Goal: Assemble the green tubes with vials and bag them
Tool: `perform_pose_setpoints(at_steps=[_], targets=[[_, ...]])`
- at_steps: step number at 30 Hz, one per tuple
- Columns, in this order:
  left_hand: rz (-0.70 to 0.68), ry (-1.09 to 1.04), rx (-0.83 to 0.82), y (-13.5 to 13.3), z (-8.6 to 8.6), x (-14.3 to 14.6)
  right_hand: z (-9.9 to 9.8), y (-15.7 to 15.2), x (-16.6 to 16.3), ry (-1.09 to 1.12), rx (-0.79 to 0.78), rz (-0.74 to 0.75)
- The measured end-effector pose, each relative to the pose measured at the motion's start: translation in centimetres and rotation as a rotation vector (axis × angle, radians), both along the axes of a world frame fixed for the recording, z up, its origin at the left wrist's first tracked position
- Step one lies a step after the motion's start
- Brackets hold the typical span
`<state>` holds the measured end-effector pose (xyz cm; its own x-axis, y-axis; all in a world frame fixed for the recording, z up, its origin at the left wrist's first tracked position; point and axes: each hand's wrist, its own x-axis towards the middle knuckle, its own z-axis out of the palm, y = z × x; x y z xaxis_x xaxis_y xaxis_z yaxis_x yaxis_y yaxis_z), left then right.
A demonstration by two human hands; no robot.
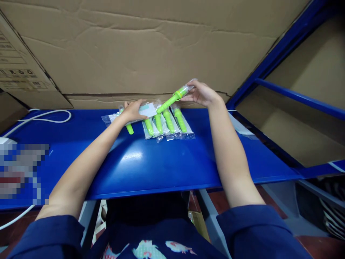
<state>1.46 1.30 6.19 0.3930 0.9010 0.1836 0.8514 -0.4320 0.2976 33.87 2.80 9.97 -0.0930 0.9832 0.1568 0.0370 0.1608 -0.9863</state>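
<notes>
- Closest to me is the front of a shiny blue table (161, 165).
- Then there's a row of four bagged green tubes (169, 122) lying side by side on it.
- My left hand (132, 110) is gripping a white packet (148, 109), with a lone green tube (130, 128) poking out underneath.
- Right hand (201, 94) has the clear-wrapped far end of a raised green tube (169, 103), tilted, low tip by that packet; can't tell if they touch.
- Behind everything: creased cardboard (151, 54).
</notes>
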Motion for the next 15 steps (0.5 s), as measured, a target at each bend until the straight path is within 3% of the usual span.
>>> perform_pose_setpoints(at_steps=[9,15], targets=[[-0.197,-0.233,-0.076,1.3,-0.1,-1.4,-0.5,0.5,0.4,0.079,0.029,-0.069],[-0.285,-0.344,-0.149,1.6,-0.3,-1.4,-0.4,0.0,-0.2,0.081,0.003,-0.035]])
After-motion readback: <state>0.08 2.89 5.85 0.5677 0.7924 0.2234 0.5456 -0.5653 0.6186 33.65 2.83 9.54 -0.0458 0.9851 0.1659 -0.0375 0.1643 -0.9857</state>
